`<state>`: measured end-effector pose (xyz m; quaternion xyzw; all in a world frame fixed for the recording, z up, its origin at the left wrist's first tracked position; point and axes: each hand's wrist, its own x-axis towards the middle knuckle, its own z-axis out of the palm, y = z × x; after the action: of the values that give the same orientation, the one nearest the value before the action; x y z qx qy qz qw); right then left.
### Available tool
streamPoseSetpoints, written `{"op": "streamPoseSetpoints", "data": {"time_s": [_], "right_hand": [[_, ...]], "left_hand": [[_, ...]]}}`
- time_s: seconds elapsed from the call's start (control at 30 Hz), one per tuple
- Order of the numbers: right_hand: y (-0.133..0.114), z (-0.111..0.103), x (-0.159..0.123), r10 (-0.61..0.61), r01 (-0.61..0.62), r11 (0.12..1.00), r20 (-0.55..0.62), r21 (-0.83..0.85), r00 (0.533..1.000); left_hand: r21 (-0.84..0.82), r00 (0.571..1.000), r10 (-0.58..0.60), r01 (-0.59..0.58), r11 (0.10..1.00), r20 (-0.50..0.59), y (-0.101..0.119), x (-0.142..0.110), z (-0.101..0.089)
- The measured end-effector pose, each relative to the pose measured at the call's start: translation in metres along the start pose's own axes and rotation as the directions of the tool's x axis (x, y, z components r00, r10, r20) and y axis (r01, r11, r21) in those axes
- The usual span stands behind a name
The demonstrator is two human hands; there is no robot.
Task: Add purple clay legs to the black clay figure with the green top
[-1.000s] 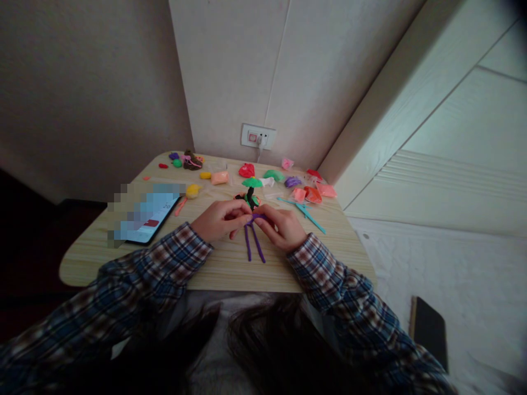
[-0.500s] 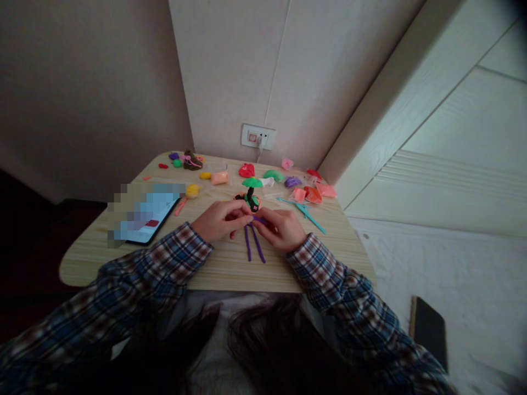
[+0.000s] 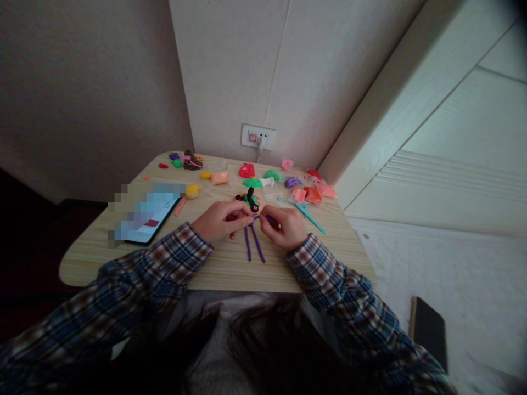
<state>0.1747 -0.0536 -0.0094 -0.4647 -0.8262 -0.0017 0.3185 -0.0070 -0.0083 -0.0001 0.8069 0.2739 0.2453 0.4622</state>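
My left hand (image 3: pixel 220 220) is closed in a pinch on one end of a thin purple clay strip (image 3: pixel 257 218). From the other side, my right hand (image 3: pixel 287 226) pinches the same strip, its fingers hiding part of it. Below the hands, two purple clay rolls (image 3: pixel 259 246) lie side by side on the table, spreading apart toward me; their upper ends are close under my fingers. Just beyond my fingertips stands a small clay model with a green umbrella-like top (image 3: pixel 252 182), a black stem and a dark base edged in orange.
Bags of coloured clay (image 3: pixel 293 181) line the back of the wooden table (image 3: pixel 222 271). A tablet (image 3: pixel 154 214), partly blurred out, lies at left. Turquoise modelling tools (image 3: pixel 310 218) rest at right. Back left sits a brown clay piece (image 3: pixel 192 160). Behind is a wall socket (image 3: pixel 258 136).
My right hand has shifted slightly right and turned, opening a small gap between the two hands where the purple strip shows thinner. My left hand stays in place.
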Motion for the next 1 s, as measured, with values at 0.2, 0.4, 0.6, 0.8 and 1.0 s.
{"op": "streamPoseSetpoints", "data": {"time_s": [0.2,0.4,0.6,0.8,1.0], "right_hand": [[0.0001,-0.0015,-0.0001,0.03,-0.03,1.0,-0.025,0.0,0.999],[-0.0014,-0.0022,0.0005,0.102,-0.101,0.995,-0.064,0.01,0.993],[-0.0007,-0.0019,0.0003,0.182,-0.182,0.983,-0.063,-0.003,0.981],[0.002,-0.0016,0.0007,0.212,-0.212,0.977,-0.072,0.007,0.975],[0.004,-0.0006,0.0012,0.211,-0.208,0.977,-0.058,0.049,0.976]], "left_hand": [[-0.008,1.0,-0.005,0.005,1.0,0.006,0.0009,-0.0004,-0.0008],[-0.003,1.0,-0.006,0.006,1.0,0.009,0.0017,-0.0012,-0.0003],[0.004,1.0,0.019,-0.02,1.0,0.021,-0.0008,-0.0015,-0.0008],[0.024,1.0,0.02,-0.021,0.999,0.019,0.0008,-0.0013,-0.0007],[-0.011,1.0,0.001,0.0,1.0,0.025,0.0007,-0.0005,0.0005]]}}
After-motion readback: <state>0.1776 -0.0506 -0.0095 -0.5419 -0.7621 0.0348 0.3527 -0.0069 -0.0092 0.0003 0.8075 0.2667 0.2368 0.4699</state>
